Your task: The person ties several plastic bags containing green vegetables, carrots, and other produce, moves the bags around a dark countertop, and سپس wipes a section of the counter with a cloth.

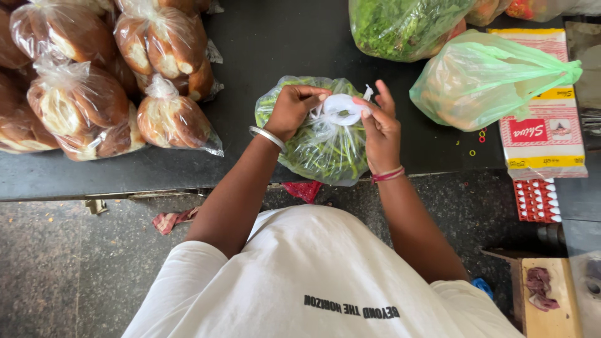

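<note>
clear plastic bags of brown bread rolls (94,81) crowd the black worktop (282,37) well to the left of the bag of green beans (319,147). a green-tinted bag (482,81) lies to the right of the bean bag, resting partly on a flat red and yellow printed box (544,134), and a bag of leafy greens (400,25) sits beyond it. nothing stands between the hands and the bean bag. the bean bag sits at the worktop's near edge, its thin clear film packed with long green pods, the neck gathered into a twisted white bunch on top. the left hand (294,109) is clenched on that neck, and the right hand (379,122) pinches the twisted plastic between thumb and fingers.
</note>
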